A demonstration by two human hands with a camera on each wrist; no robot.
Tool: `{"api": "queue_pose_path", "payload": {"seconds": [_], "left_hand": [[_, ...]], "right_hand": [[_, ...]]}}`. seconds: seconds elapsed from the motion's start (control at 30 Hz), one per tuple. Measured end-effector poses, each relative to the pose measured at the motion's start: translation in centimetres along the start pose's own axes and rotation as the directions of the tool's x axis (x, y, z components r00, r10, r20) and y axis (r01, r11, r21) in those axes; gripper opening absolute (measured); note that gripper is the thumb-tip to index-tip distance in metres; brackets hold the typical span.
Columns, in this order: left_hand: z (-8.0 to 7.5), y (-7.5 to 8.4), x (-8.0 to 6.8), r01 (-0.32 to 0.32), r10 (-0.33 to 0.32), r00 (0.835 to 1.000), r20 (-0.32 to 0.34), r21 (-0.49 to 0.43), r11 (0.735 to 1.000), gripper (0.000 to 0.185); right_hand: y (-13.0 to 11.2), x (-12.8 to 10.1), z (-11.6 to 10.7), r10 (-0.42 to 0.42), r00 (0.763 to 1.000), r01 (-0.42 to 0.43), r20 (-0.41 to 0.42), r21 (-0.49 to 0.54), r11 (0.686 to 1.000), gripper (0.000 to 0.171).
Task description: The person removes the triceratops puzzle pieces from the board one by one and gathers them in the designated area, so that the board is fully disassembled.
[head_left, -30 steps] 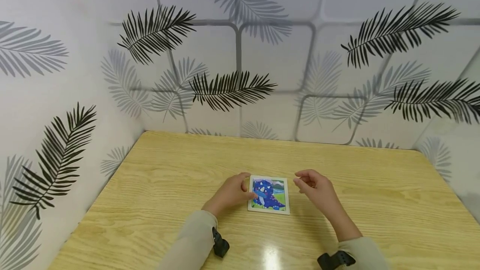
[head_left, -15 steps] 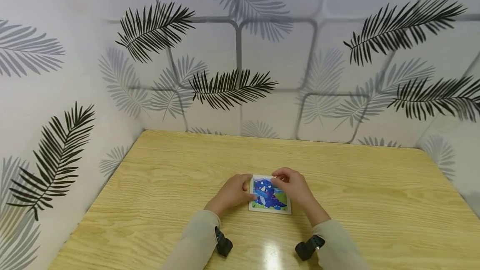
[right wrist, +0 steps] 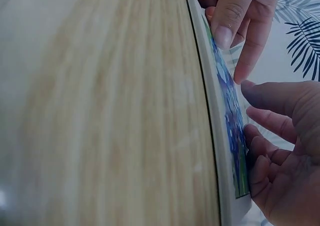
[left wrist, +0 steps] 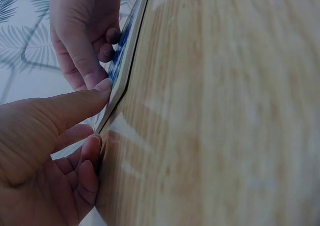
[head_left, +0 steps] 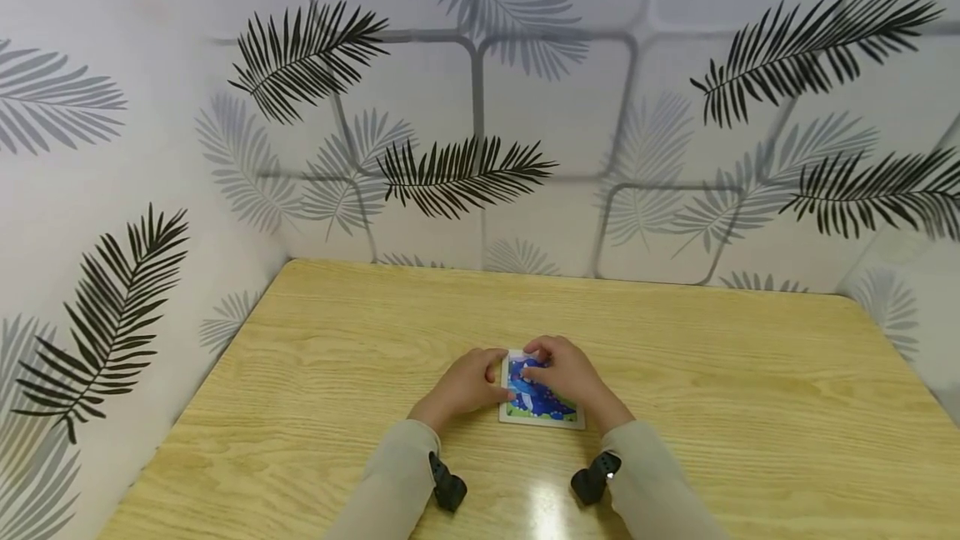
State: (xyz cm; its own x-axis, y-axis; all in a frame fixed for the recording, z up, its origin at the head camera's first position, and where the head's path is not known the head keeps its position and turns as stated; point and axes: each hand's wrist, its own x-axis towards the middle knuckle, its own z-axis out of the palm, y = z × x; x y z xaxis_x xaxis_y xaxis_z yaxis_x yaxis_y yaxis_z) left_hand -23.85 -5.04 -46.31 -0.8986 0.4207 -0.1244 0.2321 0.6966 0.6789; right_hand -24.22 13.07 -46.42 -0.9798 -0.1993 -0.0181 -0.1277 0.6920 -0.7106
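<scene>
A small square picture board with a white frame and a blue dinosaur print lies flat on the wooden table. My left hand holds its left side, thumb on the face and fingers at the edge. In the left wrist view the left thumb overlaps the board's frame. My right hand is over the upper right of the picture. In the right wrist view its thumb and index finger stand apart with nothing visible between them, and its curled lower fingers rest along the picture.
The pale wooden table spreads around the board on all sides. Behind it rises a white wall with a leaf pattern. Black straps with small boxes sit on both wrists, such as the left wrist camera.
My right hand has moved left from beside the board to over the picture. The left hand has kept its place at the board's left side.
</scene>
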Motion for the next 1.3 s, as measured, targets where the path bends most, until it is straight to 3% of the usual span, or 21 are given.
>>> {"api": "queue_pose_path", "payload": {"seconds": [0.43,0.67,1.3], "left_hand": [[-0.2,-0.2,-0.1,-0.020,0.020,1.000,-0.020,-0.009,1.000,0.062],[-0.1,-0.6,-0.1,-0.027,0.027,0.999,-0.018,-0.008,1.000,0.063],[-0.3,0.0,-0.2,-0.033,0.033,0.999,-0.014,0.013,0.999,0.063]], "right_hand": [[-1.6,0.5,0.2,0.044,0.996,-0.032,0.073,-0.162,0.986,0.023],[-1.8,0.6,0.5,0.092,0.991,-0.075,0.095,-0.169,0.983,0.021],[-1.9,0.5,0.3,0.094,0.993,-0.081,0.074,-0.161,0.984,0.024]]}}
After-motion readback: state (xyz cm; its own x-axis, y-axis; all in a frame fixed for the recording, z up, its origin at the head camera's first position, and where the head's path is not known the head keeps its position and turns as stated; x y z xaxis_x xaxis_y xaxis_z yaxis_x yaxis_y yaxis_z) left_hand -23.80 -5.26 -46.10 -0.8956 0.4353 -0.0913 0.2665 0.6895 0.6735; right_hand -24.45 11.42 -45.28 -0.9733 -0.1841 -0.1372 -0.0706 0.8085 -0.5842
